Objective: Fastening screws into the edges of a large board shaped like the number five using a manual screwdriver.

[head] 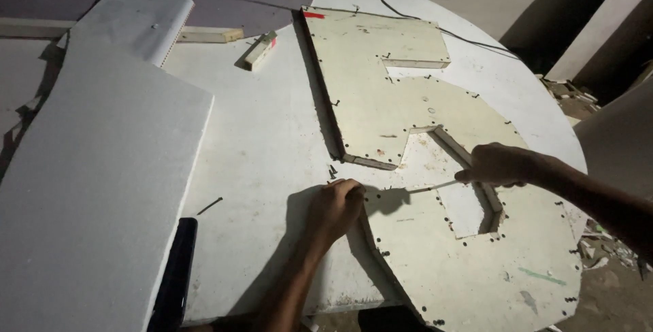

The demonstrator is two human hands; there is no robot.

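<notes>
A large cream cut-out panel with screw holes along its edges lies on a round white board. My left hand rests as a loose fist on the panel's left edge, near several small dark screws. My right hand reaches in from the right and pinches one end of a thin pale strip that runs across the panel toward my left hand. Whether the left hand holds the strip's other end is hidden by its fingers.
A thick white slab covers the left side. A black flat bar lies at its lower edge. A small wooden block and a timber strip lie at the back. A black cable crosses the far edge. Rubble sits on the floor at right.
</notes>
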